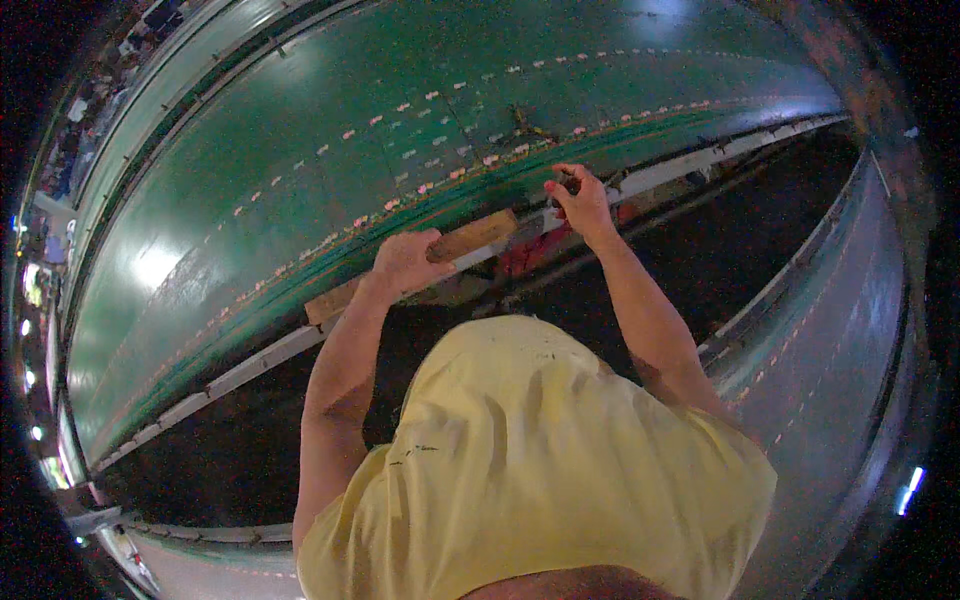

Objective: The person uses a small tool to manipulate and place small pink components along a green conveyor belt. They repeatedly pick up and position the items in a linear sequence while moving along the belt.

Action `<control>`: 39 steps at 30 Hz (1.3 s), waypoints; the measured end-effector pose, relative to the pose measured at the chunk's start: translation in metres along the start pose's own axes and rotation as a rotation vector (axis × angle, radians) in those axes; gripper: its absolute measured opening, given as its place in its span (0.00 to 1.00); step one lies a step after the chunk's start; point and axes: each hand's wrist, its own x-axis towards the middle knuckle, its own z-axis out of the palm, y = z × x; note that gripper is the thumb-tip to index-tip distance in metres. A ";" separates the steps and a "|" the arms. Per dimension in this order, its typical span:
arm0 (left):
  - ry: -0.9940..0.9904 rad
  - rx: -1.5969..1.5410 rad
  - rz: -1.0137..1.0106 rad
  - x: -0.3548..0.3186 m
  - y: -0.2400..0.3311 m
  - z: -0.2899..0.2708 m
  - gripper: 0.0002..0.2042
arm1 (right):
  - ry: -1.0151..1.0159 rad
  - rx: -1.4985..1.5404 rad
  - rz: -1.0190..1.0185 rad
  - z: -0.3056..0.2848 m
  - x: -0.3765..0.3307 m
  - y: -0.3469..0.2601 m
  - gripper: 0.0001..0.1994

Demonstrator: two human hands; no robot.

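1. Yellow shirt (540, 450) fills the lower view, closest to the camera, both bare forearms reaching up and away to a long green tabletop (300, 170) crossed by rows of small pale pink marks (400, 108). Leaning this far over the dark gap (240, 450) beneath, the shirt could snag the pale metal rail (250, 365) at the edge.
2. Wooden block (420, 265) lies along that near edge, partly over the rail. Left hand (405, 262) is wrapped round its middle, fingers curled shut on it. Half unsupported as it looks, a slackened hold could tip it into the gap.
3. Right hand (580, 200) sits just beside the block's far end, fingertips pressed together on something small and dark (too small to identify). Hands this close, a sliding block could knock or pinch those fingers.
4. Small pinched piece could drop into the red clutter (525, 255) below.
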 end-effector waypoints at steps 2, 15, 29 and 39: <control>0.004 -0.001 0.029 0.000 -0.004 0.008 0.34 | -0.023 0.098 0.040 0.002 -0.016 0.004 0.17; -0.037 -0.020 -0.003 0.010 -0.012 0.011 0.34 | -0.079 -0.143 -0.198 0.037 -0.056 -0.020 0.17; 0.071 -0.077 0.039 0.012 -0.022 0.022 0.31 | -0.129 -0.069 -0.151 0.034 -0.054 -0.031 0.18; 0.009 -0.103 0.049 0.007 -0.011 0.010 0.31 | -0.153 -0.016 -0.160 0.037 -0.059 -0.026 0.18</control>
